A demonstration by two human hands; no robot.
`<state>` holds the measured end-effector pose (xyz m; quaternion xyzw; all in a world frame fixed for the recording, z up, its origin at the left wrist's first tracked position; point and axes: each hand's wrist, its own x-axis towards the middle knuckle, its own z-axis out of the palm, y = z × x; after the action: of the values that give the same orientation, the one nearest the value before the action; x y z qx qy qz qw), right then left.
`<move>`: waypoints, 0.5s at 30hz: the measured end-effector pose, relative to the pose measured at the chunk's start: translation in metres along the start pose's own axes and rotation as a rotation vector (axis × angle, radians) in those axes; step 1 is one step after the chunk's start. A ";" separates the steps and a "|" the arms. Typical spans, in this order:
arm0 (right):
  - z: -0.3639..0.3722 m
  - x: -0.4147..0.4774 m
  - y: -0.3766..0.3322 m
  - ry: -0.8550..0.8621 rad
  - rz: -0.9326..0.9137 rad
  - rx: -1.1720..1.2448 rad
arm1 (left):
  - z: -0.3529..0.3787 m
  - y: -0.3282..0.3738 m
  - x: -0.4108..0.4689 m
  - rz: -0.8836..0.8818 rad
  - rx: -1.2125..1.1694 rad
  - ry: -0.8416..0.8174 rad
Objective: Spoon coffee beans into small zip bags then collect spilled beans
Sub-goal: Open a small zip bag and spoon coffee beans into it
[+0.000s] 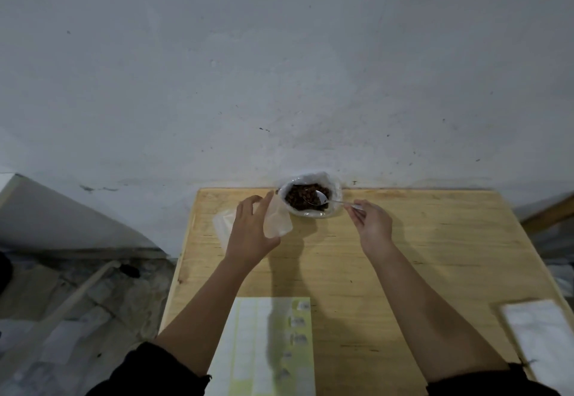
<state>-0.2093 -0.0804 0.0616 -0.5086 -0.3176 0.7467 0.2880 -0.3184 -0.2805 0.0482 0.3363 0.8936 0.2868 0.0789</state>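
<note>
At the far edge of the wooden table (403, 271), against the grey wall (279, 54), stands an open plastic bag (334, 189) of coffee beans (299, 198), at roughly twelve o'clock from the person. Its rim is rolled down, and the beans show as a dark brown heap, though single beans are too blurred to tell apart. The bowl of a metal spoon (321, 198) lies on the beans; whether it carries any cannot be told. The right hand (371, 225) pinches the end of the handle, most of which its fingers hide.

At about eleven o'clock the left hand (253, 231) holds a small clear zip bag (278, 220) just beside the bean bag, fingers loosely spread around it. Whether its mouth is open is hard to make out. A second clear bag (222, 225) lies partly hidden under that hand.

Near six o'clock a pale sheet (264, 349) with small blurred items is cut off by the bottom edge. At four o'clock a white rectangle (540, 333) is cropped by the right edge. Dark sleeves (149, 374) appear at the bottom corners.
</note>
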 end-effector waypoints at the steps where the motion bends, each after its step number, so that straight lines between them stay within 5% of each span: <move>1: -0.004 -0.002 -0.007 -0.010 -0.009 0.011 | 0.002 0.004 0.002 -0.001 0.005 0.000; 15: -0.056 -0.030 -0.074 -0.316 -0.257 -0.259 | 0.057 0.074 0.023 0.181 0.020 -0.016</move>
<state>-0.1390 -0.0462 0.1198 -0.3736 -0.5140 0.7272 0.2595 -0.2753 -0.1943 0.0442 0.4186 0.8617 0.2812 0.0563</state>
